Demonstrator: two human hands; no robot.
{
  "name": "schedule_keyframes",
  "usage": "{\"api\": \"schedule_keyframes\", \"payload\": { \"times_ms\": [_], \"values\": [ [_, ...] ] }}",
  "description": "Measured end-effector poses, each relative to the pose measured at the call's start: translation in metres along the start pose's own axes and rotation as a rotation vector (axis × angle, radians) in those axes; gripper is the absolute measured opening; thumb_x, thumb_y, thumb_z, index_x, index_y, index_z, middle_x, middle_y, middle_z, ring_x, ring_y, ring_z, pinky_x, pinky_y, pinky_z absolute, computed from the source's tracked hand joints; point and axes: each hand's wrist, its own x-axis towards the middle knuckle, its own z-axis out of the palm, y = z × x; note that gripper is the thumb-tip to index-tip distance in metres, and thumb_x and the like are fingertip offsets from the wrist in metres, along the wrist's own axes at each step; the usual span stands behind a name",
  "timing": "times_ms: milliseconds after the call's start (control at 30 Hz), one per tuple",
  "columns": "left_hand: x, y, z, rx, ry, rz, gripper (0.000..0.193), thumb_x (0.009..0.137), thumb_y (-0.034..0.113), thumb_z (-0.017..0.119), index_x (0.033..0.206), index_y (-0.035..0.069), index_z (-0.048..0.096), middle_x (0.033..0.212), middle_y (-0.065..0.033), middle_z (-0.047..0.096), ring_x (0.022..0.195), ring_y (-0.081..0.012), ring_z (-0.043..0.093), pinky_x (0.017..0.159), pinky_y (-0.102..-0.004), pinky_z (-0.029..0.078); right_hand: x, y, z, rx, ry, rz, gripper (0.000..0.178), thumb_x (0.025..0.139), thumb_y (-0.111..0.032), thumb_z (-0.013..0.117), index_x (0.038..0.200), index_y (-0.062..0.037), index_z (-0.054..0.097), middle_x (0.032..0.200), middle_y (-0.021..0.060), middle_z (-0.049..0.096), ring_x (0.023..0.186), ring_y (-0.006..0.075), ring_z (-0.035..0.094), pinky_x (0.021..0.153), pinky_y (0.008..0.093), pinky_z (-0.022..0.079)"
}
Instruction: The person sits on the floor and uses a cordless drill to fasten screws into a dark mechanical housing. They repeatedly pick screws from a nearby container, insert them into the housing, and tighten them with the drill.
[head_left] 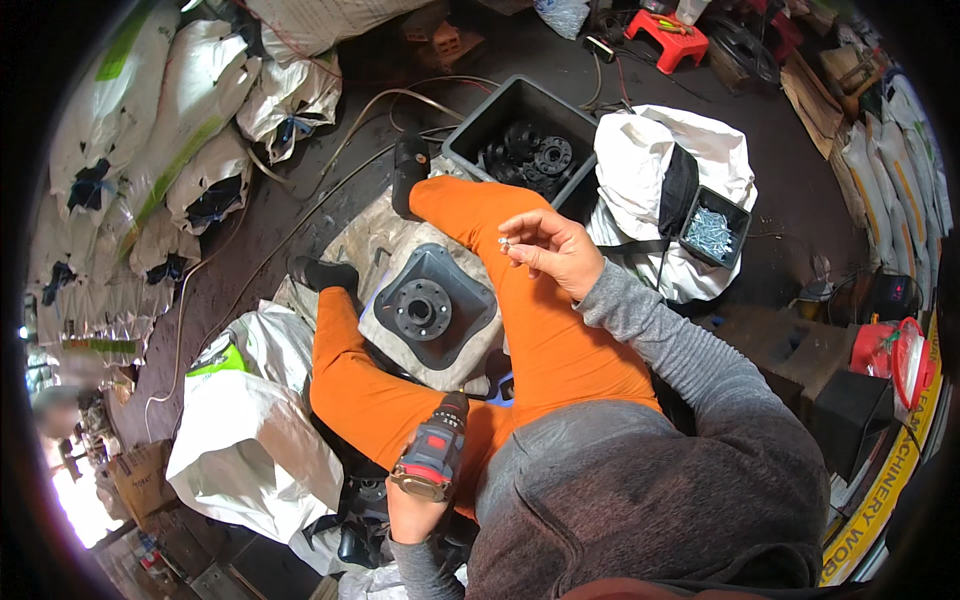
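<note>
My left hand [413,518] is wrapped round the grip of a cordless drill [436,450], its nose pointing away from me. Between thumb and fingertips, my right hand [562,252] pinches a small shiny screw [505,243] above my right thigh. A black square-flanged part [455,331] with a round, holed hub [421,309] in its middle lies between my orange-clad legs. Under it is a pale, worn block [400,358]. Neither the drill nor the screw touches the black part.
A dark grey bin [468,135] holds black round parts [535,158]. To the right, a small black tray [717,228] of screws rests on a white sack [690,150]. More white sacks [245,450] lie left. Hoses [345,135] cross the floor near a red stool [668,38].
</note>
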Motion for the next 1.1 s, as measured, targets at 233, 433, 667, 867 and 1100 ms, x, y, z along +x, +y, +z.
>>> {"api": "schedule_keyframes", "payload": {
  "times_ms": [233, 433, 667, 867, 1100],
  "values": [
    [0.016, 0.03, -0.034, 0.325, 0.099, 0.369, 0.021, 0.074, 0.003, 0.069, 0.094, 0.006, 0.068, 0.085, -0.0086, 0.066, 0.076, -0.0257, 0.065, 0.067, -0.0364, 0.051, -0.004, 0.011, 0.019, -0.012, -0.111, -0.053, 0.016, 0.094, -0.008, 0.059, 0.109, -0.0057, 0.063, 0.099, 0.0028, 0.067, 0.095, 0.0102, 0.064, 0.075, 0.0232, 0.05],
    [0.008, 0.015, -0.034, 0.44, 0.105, 0.354, 0.03, 0.081, 0.012, 0.069, 0.111, 0.014, 0.066, 0.103, -0.0041, 0.066, 0.094, -0.0249, 0.065, 0.077, -0.0392, 0.052, -0.009, 0.023, 0.025, -0.063, -0.163, -0.029, 0.015, 0.094, -0.008, 0.058, 0.108, -0.0046, 0.063, 0.103, 0.0033, 0.066, 0.099, 0.0114, 0.062, 0.077, 0.0231, 0.05],
    [0.034, 0.044, -0.032, 0.355, 0.078, 0.34, 0.038, 0.079, 0.018, 0.069, 0.116, 0.013, 0.063, 0.111, -0.0086, 0.065, 0.103, -0.0294, 0.063, 0.087, -0.042, 0.05, -0.01, 0.018, 0.029, -0.262, -0.141, -0.182, 0.013, 0.087, -0.003, 0.066, 0.1, -0.0055, 0.068, 0.1, 0.0032, 0.067, 0.09, 0.0089, 0.063, 0.07, 0.0201, 0.05],
    [0.031, 0.023, -0.031, 0.656, -0.048, 0.319, 0.033, 0.088, 0.019, 0.063, 0.12, 0.008, 0.062, 0.112, -0.0035, 0.065, 0.102, -0.0195, 0.064, 0.081, -0.0344, 0.053, -0.007, 0.02, 0.03, -0.285, -0.158, -0.202, 0.014, 0.087, -0.004, 0.065, 0.101, -0.0072, 0.068, 0.096, 0.0013, 0.066, 0.086, 0.0084, 0.063, 0.068, 0.021, 0.05],
    [0.035, 0.056, -0.037, 0.131, 0.03, 0.207, 0.03, 0.085, 0.01, 0.065, 0.115, 0.008, 0.065, 0.103, -0.0048, 0.067, 0.094, -0.021, 0.065, 0.078, -0.0351, 0.053, -0.007, 0.021, 0.029, -0.35, -0.184, -0.257, 0.016, 0.085, -0.001, 0.065, 0.1, -0.0065, 0.068, 0.093, 0.003, 0.066, 0.084, 0.0122, 0.065, 0.07, 0.0238, 0.051]
  ]
}}
